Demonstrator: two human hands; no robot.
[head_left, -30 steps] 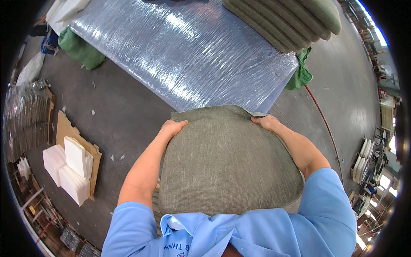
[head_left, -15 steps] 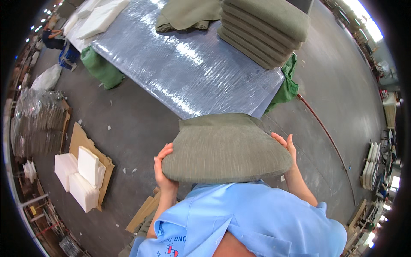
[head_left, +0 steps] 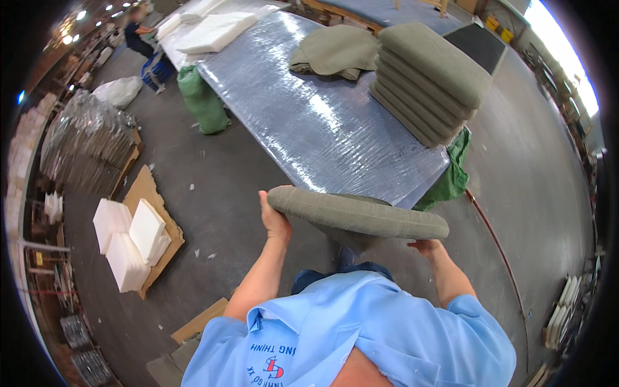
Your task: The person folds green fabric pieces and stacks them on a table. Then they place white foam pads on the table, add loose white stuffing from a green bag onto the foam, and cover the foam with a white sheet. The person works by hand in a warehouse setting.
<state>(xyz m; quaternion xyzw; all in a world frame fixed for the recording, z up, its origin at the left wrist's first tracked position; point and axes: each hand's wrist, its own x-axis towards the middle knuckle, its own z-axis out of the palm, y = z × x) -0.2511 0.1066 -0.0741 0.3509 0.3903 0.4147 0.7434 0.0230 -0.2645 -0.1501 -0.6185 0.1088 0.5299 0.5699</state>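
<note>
An olive-green seat cushion [head_left: 358, 214] is held in front of my body at the near corner of the table, its long padded edge turned up toward me. Around its left end my left hand [head_left: 276, 221] is closed, thumb side showing. Under its right end my right hand [head_left: 427, 246] grips from below, with most fingers hidden behind the cushion. Beyond it, on the plastic-wrapped table [head_left: 277, 109], stands a stack of similar olive cushions [head_left: 429, 84]. Left of that stack lies a pile of olive fabric covers [head_left: 335, 51].
White foam blocks [head_left: 132, 248] sit on cardboard at the left. Green sacks [head_left: 203, 103] hang or stand by the table's edges. A plastic-covered stack [head_left: 87, 145] is farther left. A reddish hose [head_left: 496, 238] crosses the floor at right. Someone in dark clothes [head_left: 137, 35] stands far left.
The cushion has tipped from showing its broad face to showing its edge. Both hands have kept hold of it. My view has shifted, bringing more of the far table into sight.
</note>
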